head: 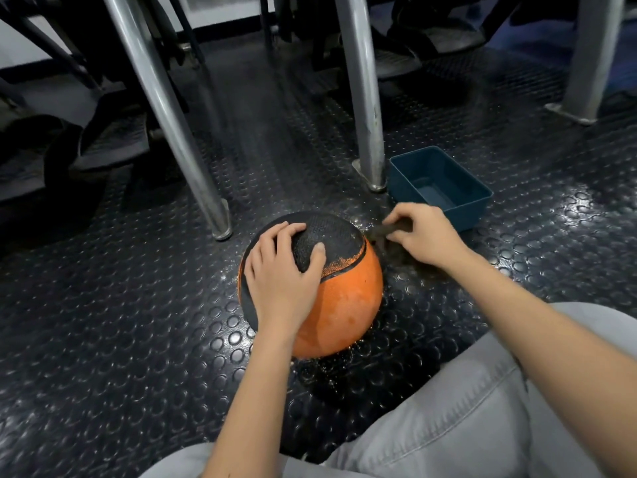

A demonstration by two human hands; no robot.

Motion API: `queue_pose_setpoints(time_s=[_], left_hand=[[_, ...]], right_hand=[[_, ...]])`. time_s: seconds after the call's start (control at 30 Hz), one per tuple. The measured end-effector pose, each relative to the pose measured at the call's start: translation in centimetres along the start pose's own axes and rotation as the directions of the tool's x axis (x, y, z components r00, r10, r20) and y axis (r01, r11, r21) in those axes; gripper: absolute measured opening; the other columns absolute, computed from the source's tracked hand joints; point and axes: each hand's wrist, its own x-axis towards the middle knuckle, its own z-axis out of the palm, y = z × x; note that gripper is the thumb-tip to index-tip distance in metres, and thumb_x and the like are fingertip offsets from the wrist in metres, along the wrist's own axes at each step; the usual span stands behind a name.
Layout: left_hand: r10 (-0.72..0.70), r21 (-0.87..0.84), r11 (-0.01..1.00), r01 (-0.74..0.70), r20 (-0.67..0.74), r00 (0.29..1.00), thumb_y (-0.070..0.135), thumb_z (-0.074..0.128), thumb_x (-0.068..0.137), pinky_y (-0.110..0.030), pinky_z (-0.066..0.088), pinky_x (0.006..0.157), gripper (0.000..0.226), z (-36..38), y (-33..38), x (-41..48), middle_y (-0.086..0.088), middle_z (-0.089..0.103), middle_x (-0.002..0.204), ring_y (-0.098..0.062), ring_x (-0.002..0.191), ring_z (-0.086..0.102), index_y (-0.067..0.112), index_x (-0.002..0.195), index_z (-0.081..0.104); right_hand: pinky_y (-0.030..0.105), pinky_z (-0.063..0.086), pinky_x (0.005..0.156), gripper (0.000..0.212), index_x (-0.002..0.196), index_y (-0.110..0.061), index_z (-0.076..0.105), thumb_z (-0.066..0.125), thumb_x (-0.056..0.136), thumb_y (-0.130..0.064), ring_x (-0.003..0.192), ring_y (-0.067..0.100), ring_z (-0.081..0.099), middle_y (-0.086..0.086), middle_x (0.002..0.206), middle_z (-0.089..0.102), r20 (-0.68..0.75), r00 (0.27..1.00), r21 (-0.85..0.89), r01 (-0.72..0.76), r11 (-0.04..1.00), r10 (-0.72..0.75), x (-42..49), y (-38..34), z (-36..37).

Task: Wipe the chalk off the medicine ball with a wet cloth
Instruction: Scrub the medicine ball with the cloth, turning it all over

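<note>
So the orange-and-black textured rubber medicine ball (348, 305) sits on the black studded rubber floor (138, 339), right under the left hand (282, 276). That hand lies flat over the top of the ball, fingers spread and relaxed, just resting there rather than grabbing. The fingertips reach the far black panel, and the thumb lies on the pebbly black patch on the side toward the right hand. The orange part facing the person has pale hazy patches. There's also a gritty orange speckle along the edge of the black patch, just below the thumb.

The right hand (425, 238) is off to the right of the ball, near its upper right edge. It's clenched round a dark grey cloth (377, 231), which is pretty blurred. A bit of it pokes out of the fist toward the ball, and I honestly can't tell if it touches the ball.

Just beyond the right hand there's a dark blue rectangular plastic tub (441, 181) on the floor, open side up. A shiny upright metal leg (368, 132) stands just left of the tub. A second, slanted metal leg (179, 143) lands on the floor just beyond the left hand's fingertips. A knee in light grey trousers (465, 408) sits under the right forearm.
</note>
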Motion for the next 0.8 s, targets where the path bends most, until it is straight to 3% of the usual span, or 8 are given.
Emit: queue_pose_setpoints(time_s=[0.13, 0.23, 0.33, 0.43, 0.5, 0.6, 0.67, 0.8], left_hand=[[-0.008, 0.001, 1.000, 0.008, -0.006, 1.000, 0.051, 0.044, 0.082, -0.031, 0.019, 0.109, 0.043, -0.1, -0.2, -0.1, 0.015, 0.045, 0.131, -0.010, 0.126, 0.036, 0.034, 0.121, 0.052], [-0.001, -0.009, 1.000, 0.001, 0.004, 1.000, 0.052, 0.043, 0.082, -0.031, 0.018, 0.110, 0.045, 0.0, 0.1, 0.1, 0.015, 0.045, 0.132, -0.009, 0.126, 0.035, 0.033, 0.122, 0.053], [0.016, -0.002, 1.000, -0.016, -0.003, 1.000, 0.053, 0.043, 0.083, -0.032, 0.019, 0.110, 0.045, 0.1, 0.1, -0.1, 0.015, 0.045, 0.132, -0.009, 0.126, 0.036, 0.033, 0.122, 0.053], [0.015, -0.001, 1.000, -0.015, -0.019, 1.000, 0.053, 0.043, 0.082, -0.032, 0.019, 0.109, 0.044, 0.0, -0.2, -0.3, 0.015, 0.046, 0.131, -0.010, 0.126, 0.037, 0.034, 0.120, 0.053], [0.001, 0.001, 1.000, -0.001, -0.014, 1.000, 0.051, 0.045, 0.082, -0.031, 0.019, 0.109, 0.043, -0.1, -0.2, -0.1, 0.015, 0.045, 0.132, -0.010, 0.126, 0.036, 0.033, 0.120, 0.053], [-0.001, -0.004, 1.000, 0.001, -0.004, 1.000, 0.052, 0.044, 0.083, -0.031, 0.018, 0.109, 0.044, 0.0, 0.1, 0.0, 0.014, 0.045, 0.133, -0.011, 0.127, 0.036, 0.033, 0.122, 0.053], [-0.001, -0.004, 1.000, 0.001, 0.000, 1.000, 0.052, 0.044, 0.082, -0.031, 0.018, 0.109, 0.045, 0.1, 0.1, 0.0, 0.014, 0.045, 0.133, -0.011, 0.127, 0.036, 0.034, 0.122, 0.053], [0.000, -0.009, 1.000, 0.000, -0.023, 1.000, 0.050, 0.046, 0.082, -0.032, 0.021, 0.108, 0.043, -0.1, -0.1, -0.2, 0.013, 0.046, 0.131, -0.012, 0.125, 0.038, 0.032, 0.120, 0.055]], right_hand=[[0.018, 0.045, 0.088, 0.025, 0.092, -0.021, 0.069, 0.072, 0.077, -0.001, 0.089, 0.001, 0.061, -0.012, 0.092, 0.065, 0.005, 0.959, 0.460, 0.251, 0.852, -0.285, -0.9, -2.7, -0.5], [0.032, 0.045, 0.094, 0.024, 0.091, -0.023, 0.069, 0.070, 0.079, -0.003, 0.096, 0.012, 0.059, -0.008, 0.096, 0.063, 0.206, 0.954, 0.113, 0.198, 0.974, -0.218, 0.0, -0.5, 0.2], [0.031, 0.043, 0.091, 0.022, 0.095, -0.023, 0.070, 0.066, 0.083, -0.005, 0.104, 0.018, 0.056, -0.005, 0.106, 0.063, 0.112, 0.993, -0.162, 0.047, 0.986, -0.029, 0.4, 0.9, -0.2], [0.015, 0.042, 0.088, 0.029, 0.095, -0.025, 0.069, 0.070, 0.078, -0.002, 0.095, 0.003, 0.059, -0.014, 0.095, 0.065, -0.073, 0.985, 0.324, 0.171, 0.930, -0.156, -0.2, -1.3, -0.7], [0.017, 0.044, 0.092, 0.029, 0.094, -0.024, 0.068, 0.069, 0.078, 0.000, 0.093, -0.001, 0.060, -0.013, 0.095, 0.065, 0.044, 0.968, 0.414, 0.206, 0.887, -0.246, -0.4, -1.9, -0.2], [0.036, 0.044, 0.096, 0.024, 0.099, -0.023, 0.068, 0.064, 0.084, -0.004, 0.109, 0.018, 0.057, -0.002, 0.111, 0.064, 0.234, 0.970, -0.071, 0.092, 0.993, -0.073, 0.4, -0.1, 0.6], [0.034, 0.043, 0.092, 0.025, 0.098, -0.026, 0.067, 0.062, 0.085, -0.006, 0.109, 0.020, 0.056, -0.002, 0.113, 0.063, 0.151, 0.988, -0.197, 0.005, 0.980, 0.025, 0.3, 0.5, 0.4], [0.021, 0.046, 0.090, 0.028, 0.094, -0.026, 0.068, 0.069, 0.080, -0.002, 0.094, 0.005, 0.062, -0.010, 0.096, 0.068, -0.005, 0.979, 0.457, 0.185, 0.870, -0.206, -0.7, -2.7, -0.6]])
